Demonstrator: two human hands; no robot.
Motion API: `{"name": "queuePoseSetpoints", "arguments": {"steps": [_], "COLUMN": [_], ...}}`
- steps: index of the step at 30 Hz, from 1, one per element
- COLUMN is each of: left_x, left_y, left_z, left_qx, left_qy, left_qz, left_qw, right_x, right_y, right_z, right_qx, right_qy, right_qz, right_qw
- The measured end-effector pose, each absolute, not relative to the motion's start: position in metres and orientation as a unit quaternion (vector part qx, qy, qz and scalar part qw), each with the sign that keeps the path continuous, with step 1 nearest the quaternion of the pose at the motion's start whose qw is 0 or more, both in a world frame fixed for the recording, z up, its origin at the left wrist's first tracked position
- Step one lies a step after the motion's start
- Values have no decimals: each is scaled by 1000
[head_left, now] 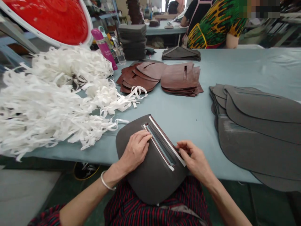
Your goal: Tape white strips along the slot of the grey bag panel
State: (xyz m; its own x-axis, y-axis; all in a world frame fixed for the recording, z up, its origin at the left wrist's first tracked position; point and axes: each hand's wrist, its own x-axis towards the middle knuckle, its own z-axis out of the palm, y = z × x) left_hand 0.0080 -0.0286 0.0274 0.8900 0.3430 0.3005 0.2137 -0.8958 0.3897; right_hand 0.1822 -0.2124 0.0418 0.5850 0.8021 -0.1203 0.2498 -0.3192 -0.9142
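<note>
A dark grey panel (150,179) with rounded ends lies tilted over the table's front edge and my lap. A long slot (161,146) runs through it, rimmed in brown. One white strip (158,152) follows the slot's left side; another white strip (166,139) lines the panel's straight right edge. My left hand (135,150) rests on the panel, its closed fingertips gripping at the slot's left edge near the top. At the right edge, my right hand (194,158) pinches the panel's border beside the lower end of the outer strip. The undersides of both grips are hidden.
A heap of white ribbon strips (54,106) covers the table's left side. Brown leather pieces (177,78) are stacked beyond the panel, and grey panels (261,131) at right. A purple bottle (104,48) stands near grey stacks (132,40). Another person (211,25) is across the table.
</note>
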Motion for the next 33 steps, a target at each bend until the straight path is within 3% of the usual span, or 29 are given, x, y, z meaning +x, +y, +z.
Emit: {"name": "queuePoseSetpoints", "arguments": {"steps": [4, 9, 15, 20, 24, 33], "left_x": [5, 4, 3, 3, 2, -4], "left_y": [-74, -96, -108, -135, -132, -99], "left_z": [33, 28, 31, 23, 15, 35], "left_qx": [958, 964, 986, 989, 986, 990], "left_qy": [82, 25, -7, 51, 29, 5], "left_qz": [139, 122, 104, 134, 167, 127], "left_qw": [236, 233, 130, 45, -8, 54], "right_x": [181, 179, 176, 176, 175, 177], "right_y": [-223, -227, -221, -200, -194, -201], "right_z": [43, 39, 33, 33, 28, 11], "right_qx": [-734, -709, -730, -734, -720, -694], "right_qy": [-445, -513, -550, -635, -663, -680], "right_qz": [264, 220, 154, 33, -41, -164], "right_qw": [440, 431, 375, 239, 202, 170]}}
